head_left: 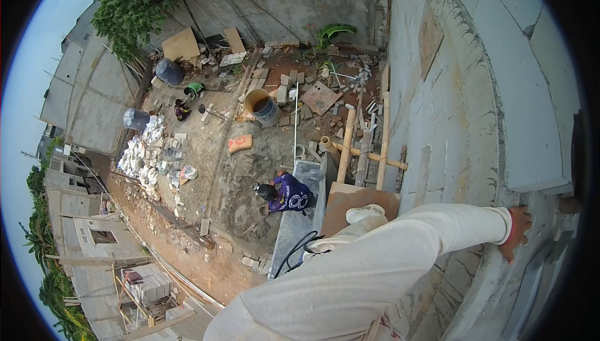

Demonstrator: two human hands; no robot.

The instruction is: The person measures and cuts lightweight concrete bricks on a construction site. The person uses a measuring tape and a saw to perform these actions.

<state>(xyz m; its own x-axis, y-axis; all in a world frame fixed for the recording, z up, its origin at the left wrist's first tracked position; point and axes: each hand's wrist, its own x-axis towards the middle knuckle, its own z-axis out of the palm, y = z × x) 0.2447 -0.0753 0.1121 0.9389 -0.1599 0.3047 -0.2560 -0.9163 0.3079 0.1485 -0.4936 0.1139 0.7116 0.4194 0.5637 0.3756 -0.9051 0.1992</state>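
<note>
My left hand (517,233) is at the far right, at the end of a long white sleeve with a red edge. Its fingers are spread and rest on the edge of the grey block wall (437,135), holding nothing. Beside the hand, large pale blocks (534,91) form the wall's upper part. Below my arm, a light-coloured shoe (365,212) stands on a brown board (350,200). My right hand is out of sight.
Bamboo poles (345,147) and a drop to the ground lie beside the board. Far below, a person in a purple shirt (292,194) bends by grey mortar (240,181). Near a large drum (262,108) are an orange-and-white bag (240,143) and rubble. Two more people crouch farther off.
</note>
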